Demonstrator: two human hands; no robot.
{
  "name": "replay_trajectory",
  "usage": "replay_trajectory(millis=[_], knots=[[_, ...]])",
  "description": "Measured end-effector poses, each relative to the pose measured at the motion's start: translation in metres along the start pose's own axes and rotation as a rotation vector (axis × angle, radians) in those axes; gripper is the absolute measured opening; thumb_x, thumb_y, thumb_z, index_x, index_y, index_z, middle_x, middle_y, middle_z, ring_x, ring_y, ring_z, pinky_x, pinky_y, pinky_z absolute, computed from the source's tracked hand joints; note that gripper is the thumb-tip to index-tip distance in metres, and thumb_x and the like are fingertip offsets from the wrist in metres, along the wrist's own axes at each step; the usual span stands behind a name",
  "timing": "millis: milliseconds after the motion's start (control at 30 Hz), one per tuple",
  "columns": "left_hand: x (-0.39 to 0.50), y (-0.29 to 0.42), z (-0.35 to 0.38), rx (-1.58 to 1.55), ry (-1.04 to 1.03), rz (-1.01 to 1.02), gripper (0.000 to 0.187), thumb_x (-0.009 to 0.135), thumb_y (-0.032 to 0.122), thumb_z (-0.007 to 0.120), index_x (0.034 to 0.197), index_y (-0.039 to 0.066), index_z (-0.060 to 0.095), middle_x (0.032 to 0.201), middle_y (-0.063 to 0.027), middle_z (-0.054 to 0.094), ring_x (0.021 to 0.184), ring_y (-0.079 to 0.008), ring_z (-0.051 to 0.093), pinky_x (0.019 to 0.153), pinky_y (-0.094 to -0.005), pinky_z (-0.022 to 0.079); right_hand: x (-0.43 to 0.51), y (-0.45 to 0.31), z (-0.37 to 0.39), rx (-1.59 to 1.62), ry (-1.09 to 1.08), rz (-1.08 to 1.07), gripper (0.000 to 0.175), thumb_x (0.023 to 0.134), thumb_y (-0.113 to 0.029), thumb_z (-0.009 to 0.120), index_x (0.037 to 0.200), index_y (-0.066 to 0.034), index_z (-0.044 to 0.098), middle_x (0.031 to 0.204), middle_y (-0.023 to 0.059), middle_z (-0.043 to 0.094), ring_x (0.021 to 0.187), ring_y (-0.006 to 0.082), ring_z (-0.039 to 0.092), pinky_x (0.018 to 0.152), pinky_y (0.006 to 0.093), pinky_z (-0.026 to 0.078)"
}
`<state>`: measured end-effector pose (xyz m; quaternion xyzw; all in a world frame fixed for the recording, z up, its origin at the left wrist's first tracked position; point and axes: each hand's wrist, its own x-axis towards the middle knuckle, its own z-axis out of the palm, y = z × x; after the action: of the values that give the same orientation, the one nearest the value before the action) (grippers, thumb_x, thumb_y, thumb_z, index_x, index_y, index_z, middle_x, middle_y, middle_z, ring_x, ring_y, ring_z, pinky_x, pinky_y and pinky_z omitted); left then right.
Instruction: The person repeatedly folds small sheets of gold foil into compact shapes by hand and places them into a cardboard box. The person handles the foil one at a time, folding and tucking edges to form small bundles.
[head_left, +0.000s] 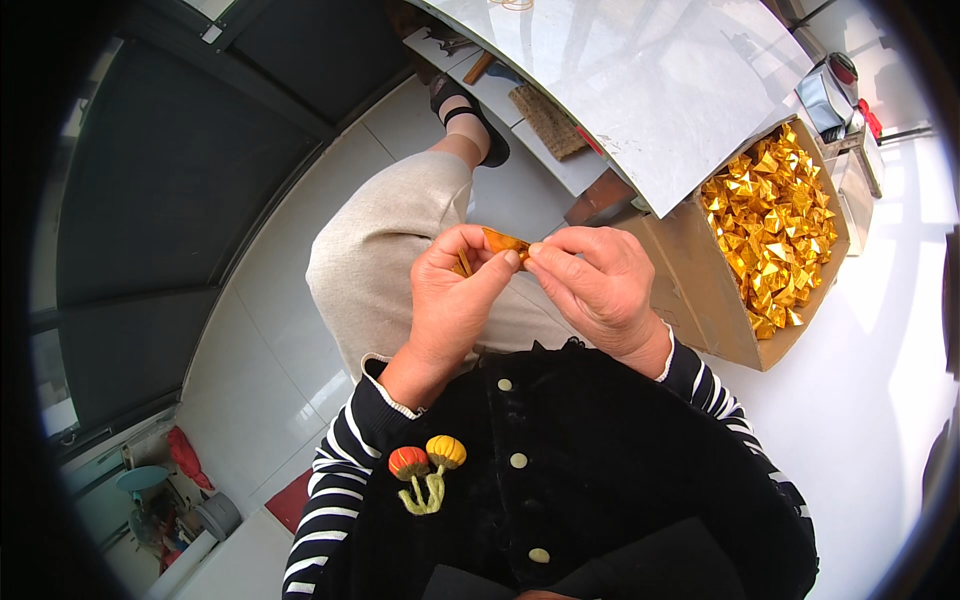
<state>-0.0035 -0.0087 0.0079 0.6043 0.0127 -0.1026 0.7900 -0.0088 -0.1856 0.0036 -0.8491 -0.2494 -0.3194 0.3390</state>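
Observation:
Between both hands, above the lap, is a small folded piece of gold foil paper (504, 241). My left hand (457, 285) pinches its left part between thumb and fingers, and another thin gold strip or fold (463, 262) shows inside the curled fingers. My right hand (596, 281) grips the right tip of the piece with thumb and fingertips, close to the left thumb. To the right stands an open cardboard box (675, 277) holding a heap of folded gold foil pieces (772, 232). The fingers hide part of the held piece.
A white tabletop (660, 82) juts in at the upper right, its corner near the box. On a shelf beneath it lies a brown textured pad (547, 120). Dark panels (172, 165) line the left. A grey container (217, 516) stands at the lower left.

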Motion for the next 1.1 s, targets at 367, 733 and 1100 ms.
replay_trajectory(millis=[367,733,1100], knots=[[-0.004,-0.006,-0.004,0.107,-0.098,0.042,0.012,0.087,-0.002,0.069,0.097,0.002,0.064,0.087,0.0026,0.063,0.078,-0.002,0.055,0.069,-0.0192,0.046,0.008,-0.001,-0.01,1.129,-0.307,1.119,0.01,0.084,-0.005,0.074,0.091,-0.0012,0.068,0.09,0.0028,0.068,0.084,0.0093,0.064,0.079,0.0236,0.052],[0.002,0.014,-0.02,-0.098,-0.285,-0.21,0.022,0.084,0.006,0.071,0.104,0.003,0.064,0.094,-0.0041,0.065,0.064,-0.0032,0.047,0.055,-0.0169,0.037,-0.005,0.012,-0.014,1.429,-0.511,1.192,0.015,0.086,-0.014,0.073,0.088,-0.0008,0.066,0.085,0.0039,0.066,0.073,0.0093,0.059,0.067,0.0217,0.047],[0.002,0.006,-0.023,-0.492,-0.173,-0.157,0.018,0.084,0.002,0.072,0.098,0.004,0.062,0.094,-0.0056,0.063,0.056,-0.0037,0.039,0.049,-0.0186,0.031,-0.008,0.005,-0.015,1.75,-0.328,1.134,0.013,0.075,0.004,0.071,0.086,-0.0018,0.067,0.103,0.0094,0.064,0.088,0.0158,0.061,0.081,0.0263,0.051]])
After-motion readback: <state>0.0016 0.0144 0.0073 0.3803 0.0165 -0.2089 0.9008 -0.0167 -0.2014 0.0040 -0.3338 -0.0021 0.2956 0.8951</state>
